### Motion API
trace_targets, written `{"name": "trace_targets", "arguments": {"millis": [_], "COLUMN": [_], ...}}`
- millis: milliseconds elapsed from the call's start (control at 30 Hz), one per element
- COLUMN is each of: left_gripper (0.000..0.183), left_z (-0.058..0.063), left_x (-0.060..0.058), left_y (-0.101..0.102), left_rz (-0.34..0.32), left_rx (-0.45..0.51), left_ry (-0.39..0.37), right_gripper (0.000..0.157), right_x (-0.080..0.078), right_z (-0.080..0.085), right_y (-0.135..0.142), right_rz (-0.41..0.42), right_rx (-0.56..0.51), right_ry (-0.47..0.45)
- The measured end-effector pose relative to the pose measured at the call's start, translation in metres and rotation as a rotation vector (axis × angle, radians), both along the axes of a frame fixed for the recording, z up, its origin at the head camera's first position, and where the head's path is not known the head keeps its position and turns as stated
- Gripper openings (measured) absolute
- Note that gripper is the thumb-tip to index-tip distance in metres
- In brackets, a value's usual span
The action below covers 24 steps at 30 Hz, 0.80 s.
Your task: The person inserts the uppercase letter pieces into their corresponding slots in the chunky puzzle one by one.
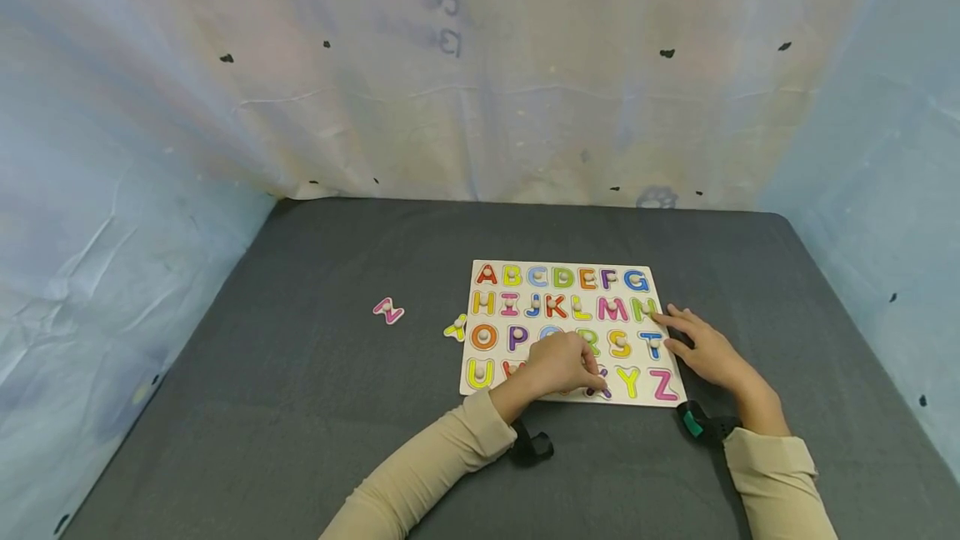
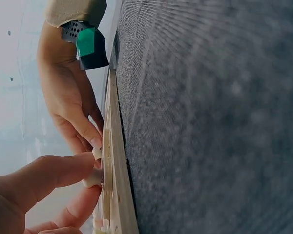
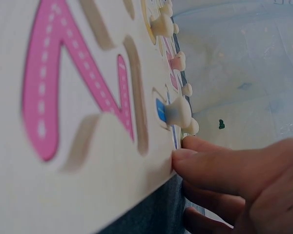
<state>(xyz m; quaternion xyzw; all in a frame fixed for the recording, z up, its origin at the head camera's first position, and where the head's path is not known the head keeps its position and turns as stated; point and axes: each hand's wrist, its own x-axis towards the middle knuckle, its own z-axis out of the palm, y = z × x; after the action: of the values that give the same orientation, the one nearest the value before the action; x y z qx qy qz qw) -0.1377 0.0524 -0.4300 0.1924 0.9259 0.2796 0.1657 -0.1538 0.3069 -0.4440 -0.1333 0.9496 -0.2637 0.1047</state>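
Observation:
A wooden alphabet puzzle board (image 1: 547,266) lies on the table, with knobbed letter pieces in its rows. My left hand (image 1: 564,363) is over the bottom row and pinches the knob of a purple letter X piece (image 1: 606,394). In the left wrist view, thumb and fingers (image 2: 63,170) meet at a pale knob (image 2: 93,179) close against the board. My right hand (image 1: 712,352) rests at the board's right edge near the N and T, its fingers (image 3: 219,165) extended and the thumb touching the edge. The left hand covers part of the lower rows.
Left of the board lie a loose pink Z piece (image 1: 388,312) and a yellow Y piece (image 1: 456,327), the latter close against the board's edge. The yellow Y recess (image 1: 628,382) and pink Z recess (image 1: 663,385) show no knobs. Dark grey cloth (image 1: 300,407) covers the table.

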Motion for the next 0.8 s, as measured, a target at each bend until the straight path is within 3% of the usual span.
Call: {"name": "trace_targets", "arguments": {"millis": [533,800], "left_gripper": [0.019,0.017], "left_z": [-0.0030,-0.0014], "left_x": [-0.0025,-0.0058], "left_y": [-0.0012,-0.0036], "left_rz": [0.028,0.002], "left_rx": [0.002,0.003], "left_ry": [-0.024,-0.043], "right_gripper": [0.049,0.049], "right_x": [0.0006,0.0006], "right_z": [0.0025,0.0013], "right_y": [-0.0019,-0.0008], "right_rz": [-0.004,-0.001], "right_rx": [-0.007,-0.001], "right_ry": [-0.012,-0.008]}}
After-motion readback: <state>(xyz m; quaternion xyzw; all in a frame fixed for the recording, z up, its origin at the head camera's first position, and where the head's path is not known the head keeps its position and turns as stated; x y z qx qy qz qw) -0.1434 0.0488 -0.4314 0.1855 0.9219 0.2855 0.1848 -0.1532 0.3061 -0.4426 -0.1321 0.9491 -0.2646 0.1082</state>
